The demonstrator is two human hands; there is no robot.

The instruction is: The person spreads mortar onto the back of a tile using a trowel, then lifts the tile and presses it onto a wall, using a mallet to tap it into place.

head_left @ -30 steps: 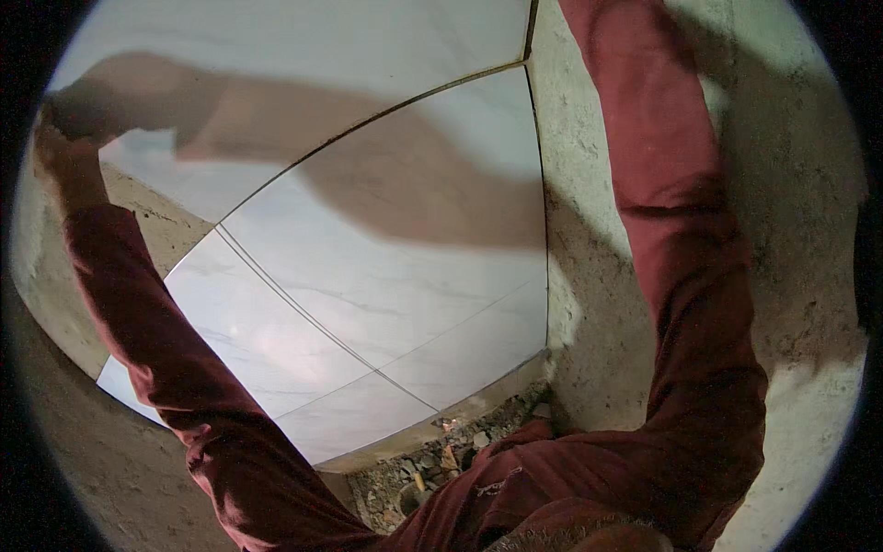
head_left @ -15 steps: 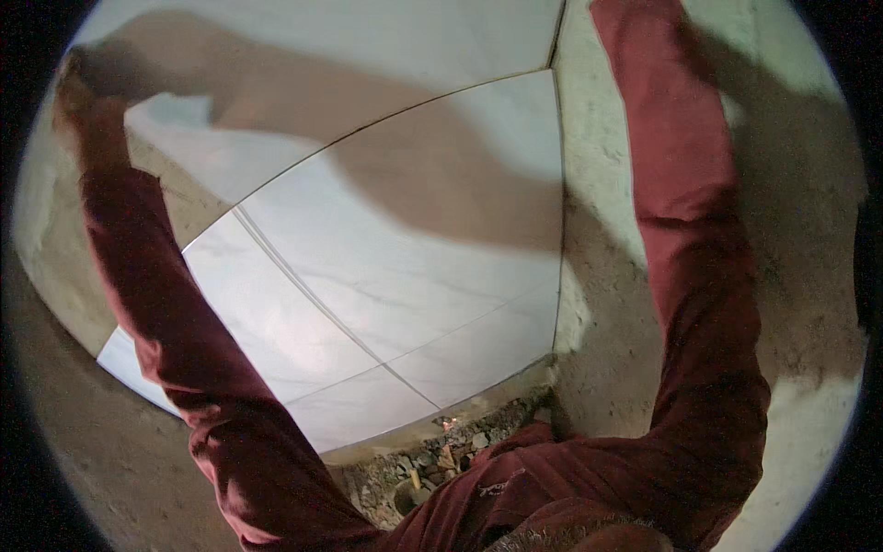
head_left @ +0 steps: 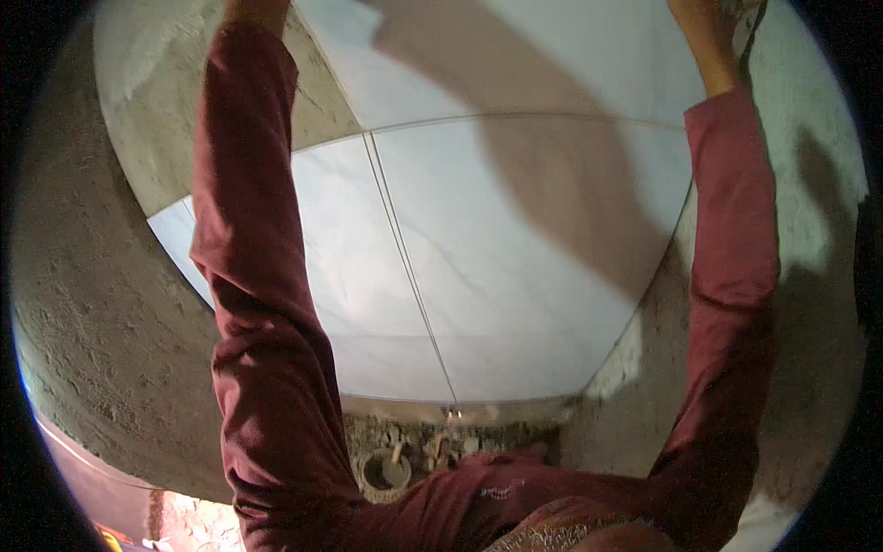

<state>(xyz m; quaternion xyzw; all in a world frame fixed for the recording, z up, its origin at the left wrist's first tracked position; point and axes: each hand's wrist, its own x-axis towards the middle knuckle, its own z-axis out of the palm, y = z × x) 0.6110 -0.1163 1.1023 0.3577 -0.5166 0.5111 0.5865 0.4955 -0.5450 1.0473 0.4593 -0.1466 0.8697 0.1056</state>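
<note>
White, faintly veined tiles [head_left: 515, 248] cover the wall in front of me, with thin joints between them. Both my arms are raised in dark red sleeves. My left hand [head_left: 256, 13] shows only as a strip at the top edge, by the bare plaster [head_left: 326, 101] beside the upper tile [head_left: 552, 55]; its fingers are out of the picture. At the top right, my right hand [head_left: 710, 37] is by the right edge of that upper tile, near the corner with the side wall. A dark thin edge lies close to it, and its fingers are cut off or unclear.
A rough grey plaster wall [head_left: 110, 276] curves along the left, and another plaster wall [head_left: 809, 212] stands on the right. Below the tiles, a small bucket [head_left: 384, 471] with a yellowish handle-like piece sits among rubble [head_left: 441, 446]. Bright, pale ground [head_left: 198, 523] shows at the lower left.
The view has turned, so the tiles sit differently and the bucket shows more fully. My left hand has gone from the left side to the top edge; my right hand has come partly into view.
</note>
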